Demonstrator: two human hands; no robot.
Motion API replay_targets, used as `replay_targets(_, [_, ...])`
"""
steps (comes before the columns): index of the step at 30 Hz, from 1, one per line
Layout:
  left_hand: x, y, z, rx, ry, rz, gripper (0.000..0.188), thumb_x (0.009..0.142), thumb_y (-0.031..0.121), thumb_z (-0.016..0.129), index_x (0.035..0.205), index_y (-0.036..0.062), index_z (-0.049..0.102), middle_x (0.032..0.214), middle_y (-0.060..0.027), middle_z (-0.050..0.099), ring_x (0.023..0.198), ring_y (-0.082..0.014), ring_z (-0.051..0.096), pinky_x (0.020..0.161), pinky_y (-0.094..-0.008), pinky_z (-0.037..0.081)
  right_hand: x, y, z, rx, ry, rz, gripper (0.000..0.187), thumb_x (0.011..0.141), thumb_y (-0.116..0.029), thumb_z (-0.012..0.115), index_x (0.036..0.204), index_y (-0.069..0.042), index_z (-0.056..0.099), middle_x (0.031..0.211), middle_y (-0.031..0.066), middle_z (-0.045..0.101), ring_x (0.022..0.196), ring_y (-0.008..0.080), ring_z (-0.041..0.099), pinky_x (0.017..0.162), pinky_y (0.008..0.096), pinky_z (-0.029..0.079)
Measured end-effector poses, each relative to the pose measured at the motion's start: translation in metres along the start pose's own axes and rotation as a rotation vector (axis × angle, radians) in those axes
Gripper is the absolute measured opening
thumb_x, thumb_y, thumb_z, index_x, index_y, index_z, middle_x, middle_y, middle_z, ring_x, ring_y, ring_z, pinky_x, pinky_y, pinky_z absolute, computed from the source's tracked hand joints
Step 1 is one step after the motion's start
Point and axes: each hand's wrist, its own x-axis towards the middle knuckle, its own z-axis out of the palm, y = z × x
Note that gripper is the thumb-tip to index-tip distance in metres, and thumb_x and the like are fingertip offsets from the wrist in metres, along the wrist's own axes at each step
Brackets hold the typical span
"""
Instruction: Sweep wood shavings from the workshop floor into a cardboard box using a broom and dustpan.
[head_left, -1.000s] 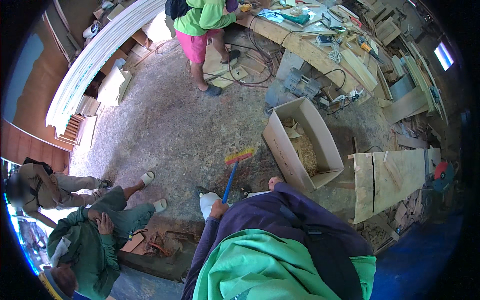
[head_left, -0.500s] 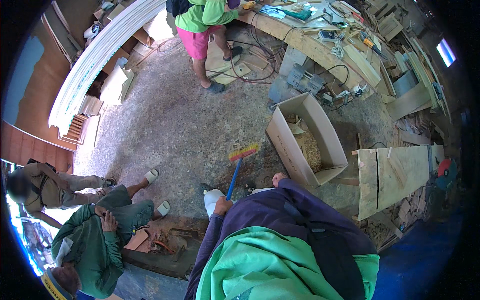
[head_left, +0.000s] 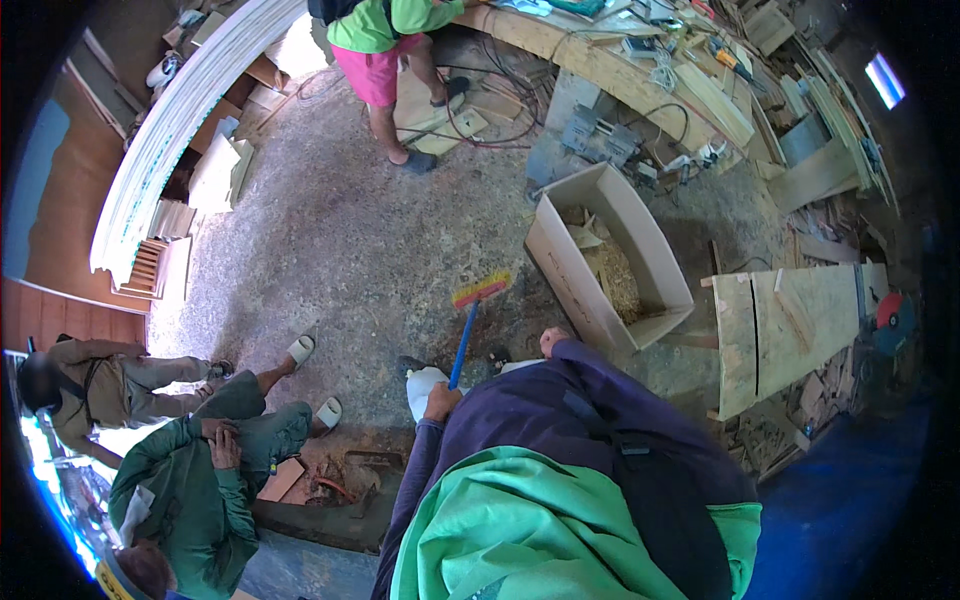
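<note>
My left hand is closed around the blue handle of a push broom, low in front of me. The broom's head, with yellow and reddish bristles, rests on the floor ahead of my feet. My right hand hangs beside the near corner of a tall cardboard box. Its fingers are curled, and nothing shows in them. Inside the box lie wood shavings and a few pale scraps.
A person in pink shorts stands at a cluttered workbench at the back. Another person in dark green sits at left, beside someone in tan. Plywood panels stand at right. Cables and boards cross the floor at the back.
The whole view has shifted a little, so the box, broom and bench appear slightly higher and farther left. My left hand keeps its hold on the broom. The person at the bench leans farther left.
</note>
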Motion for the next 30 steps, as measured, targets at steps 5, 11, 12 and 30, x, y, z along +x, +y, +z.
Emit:
replay_targets(5, [0.004,-0.005,0.003,-0.034,0.029,-0.006,0.032,0.066,0.022,0.049,0.08,-0.0051,0.056,0.078,-0.0264,0.055,0.077,-0.0373,0.055,0.066,-0.0411,0.042,0.007,0.012,0.013,0.12,-0.084,0.027,0.014,0.062,-0.018,0.051,0.062,-0.012,0.063,0.065,0.0135,0.059,0.065,0.0255,0.059,0.065,0.0334,0.047])
replay_targets(11, [0.005,-0.003,-0.001,0.012,-0.034,0.008,0.031,0.066,0.022,0.05,0.079,-0.0047,0.057,0.078,-0.0262,0.056,0.077,-0.0366,0.055,0.066,-0.0408,0.043,0.019,0.015,0.031,0.026,-0.034,0.161,0.011,0.062,-0.016,0.053,0.063,-0.013,0.063,0.068,0.0089,0.061,0.067,0.0218,0.06,0.067,0.032,0.047])
replay_targets(12, [0.004,-0.001,-0.001,0.008,-0.057,-0.006,0.031,0.065,0.022,0.05,0.078,-0.0045,0.057,0.078,-0.026,0.056,0.078,-0.0365,0.055,0.066,-0.0405,0.043,0.018,0.015,0.031,0.028,-0.005,0.139,0.011,0.062,-0.016,0.053,0.066,-0.014,0.064,0.07,0.0083,0.061,0.068,0.0217,0.06,0.068,0.0317,0.047])
replay_targets(30, [0.005,0.002,-0.004,-0.016,-0.09,-0.089,0.033,0.065,0.02,0.052,0.083,-0.0074,0.054,0.082,-0.0258,0.056,0.08,-0.0345,0.056,0.066,-0.0388,0.044,0.011,0.01,0.012,0.124,-0.069,0.135,0.013,0.065,-0.015,0.054,0.075,-0.013,0.062,0.066,0.0063,0.061,0.062,0.0193,0.06,0.067,0.0297,0.047])
